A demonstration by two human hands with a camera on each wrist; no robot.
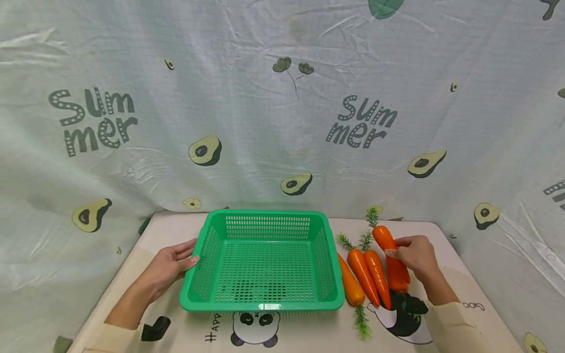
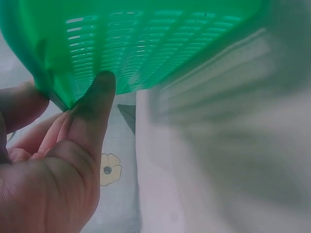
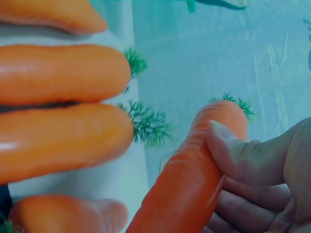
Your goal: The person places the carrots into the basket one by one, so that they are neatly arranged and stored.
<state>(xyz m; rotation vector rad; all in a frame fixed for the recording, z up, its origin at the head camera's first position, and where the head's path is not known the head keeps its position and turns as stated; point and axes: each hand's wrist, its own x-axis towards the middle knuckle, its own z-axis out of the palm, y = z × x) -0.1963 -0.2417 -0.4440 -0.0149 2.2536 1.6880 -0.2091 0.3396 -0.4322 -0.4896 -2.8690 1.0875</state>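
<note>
A green plastic basket [image 1: 262, 310] with slotted walls stands in the middle of the table. My left hand [image 1: 169, 267] grips its left rim, thumb on top and fingers along the outer wall; the left wrist view shows this hand [image 2: 58, 160] against the basket's slotted side [image 2: 146, 43]. To the right of the basket, my right hand [image 1: 415, 255] pinches an orange carrot [image 1: 383, 237] with a green leafy top pointing away. Up close, the thumb of the right hand [image 3: 262, 170] presses on the held carrot [image 3: 187, 179]. Another carrot [image 1: 398, 277] lies beneath it, partly hidden.
Several more carrots lie between basket and right hand, among them one carrot [image 1: 363, 274] with its top facing the back and another carrot [image 1: 350, 284] with its leaves towards the front. A printed curtain [image 1: 265, 122] hangs behind and around the table [image 1: 194, 338].
</note>
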